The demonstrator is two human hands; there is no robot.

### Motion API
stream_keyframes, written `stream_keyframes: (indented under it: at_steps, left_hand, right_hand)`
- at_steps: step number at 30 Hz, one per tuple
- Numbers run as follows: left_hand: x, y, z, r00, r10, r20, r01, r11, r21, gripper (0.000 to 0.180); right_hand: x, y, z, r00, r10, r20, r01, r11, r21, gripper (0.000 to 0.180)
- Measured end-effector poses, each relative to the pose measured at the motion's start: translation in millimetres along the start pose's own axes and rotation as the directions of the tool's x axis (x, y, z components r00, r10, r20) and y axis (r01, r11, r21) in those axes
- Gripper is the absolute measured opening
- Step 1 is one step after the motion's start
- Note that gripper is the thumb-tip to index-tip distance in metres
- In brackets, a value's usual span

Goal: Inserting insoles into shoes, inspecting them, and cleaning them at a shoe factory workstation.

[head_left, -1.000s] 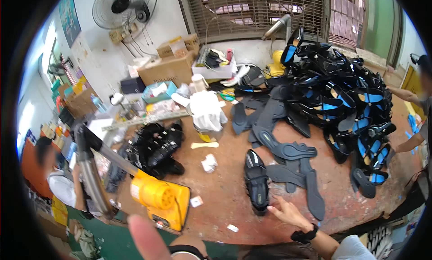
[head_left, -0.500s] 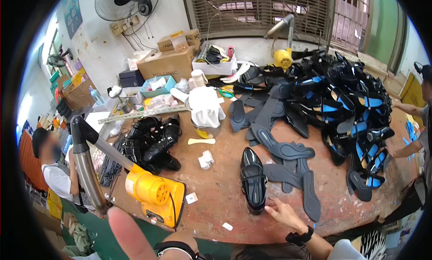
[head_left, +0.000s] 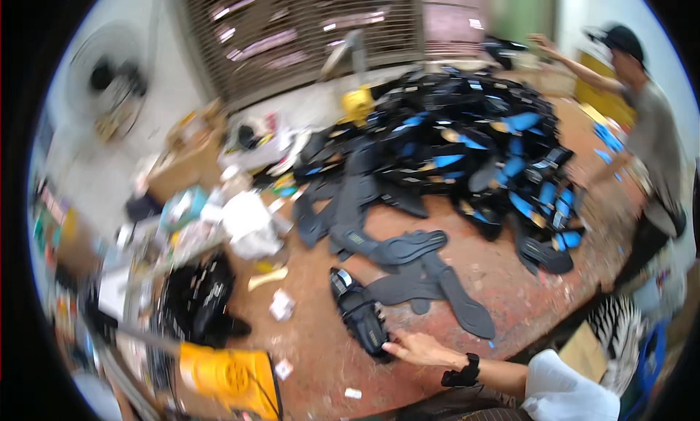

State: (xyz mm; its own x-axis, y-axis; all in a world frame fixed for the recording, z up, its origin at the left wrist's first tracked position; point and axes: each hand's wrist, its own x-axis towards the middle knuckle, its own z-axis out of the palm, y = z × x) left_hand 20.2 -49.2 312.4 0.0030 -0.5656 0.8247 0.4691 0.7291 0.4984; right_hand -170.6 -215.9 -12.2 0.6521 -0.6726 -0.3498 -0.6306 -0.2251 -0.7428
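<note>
A glossy black strapped shoe [head_left: 357,313] lies sole down near the table's front edge, toe pointing away from me. My right hand [head_left: 421,348], with a black band at the wrist, is at the shoe's heel; its thumb and forefinger close on the heel rim, though blur softens the detail. Beside the shoe, several dark grey insoles [head_left: 467,304] overlap one another. My left hand is out of the picture.
A big heap of black shoes with blue linings [head_left: 452,129] covers the far right. At left stand a yellow machine [head_left: 226,377], a cluster of black shoes [head_left: 197,297] and a white cloth bundle [head_left: 251,224]. A co-worker [head_left: 649,129] stands at the right.
My view has swung right and tilted. My right hand has moved from beside the shoe onto its heel. A fingertip at lower left has gone from view. The co-worker shows more fully, one arm raised.
</note>
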Motion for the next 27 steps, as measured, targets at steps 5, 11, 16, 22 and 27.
stream_keyframes:
  at_steps: [5,11,16,22,27]
  left_hand:
    - [-12,-68,14,0.956,-0.207,-0.206,0.209,0.978,-0.012,0.024]
    - [2,-95,24,0.884,-0.456,0.104,0.442,0.744,-0.501,0.027]
    - [-5,-120,9,0.832,-0.474,0.288,0.552,0.749,-0.365,0.027]
    - [-36,-124,-19,0.552,-0.533,0.641,0.654,0.754,0.064,0.026]
    - [-135,-133,-35,0.397,-0.916,-0.059,0.808,0.318,0.495,0.031]
  right_hand:
    - [0,-2,4,0.999,0.043,0.004,-0.043,0.999,0.021,0.072]
    - [-3,4,13,0.991,-0.098,-0.096,0.101,0.994,0.035,0.078]
    - [2,6,13,0.981,-0.101,-0.163,0.11,0.993,0.045,0.078]
    - [2,-4,13,0.959,-0.072,-0.276,0.094,0.993,0.069,0.072]
    - [9,-11,7,0.964,-0.021,-0.264,0.046,0.995,0.087,0.061]
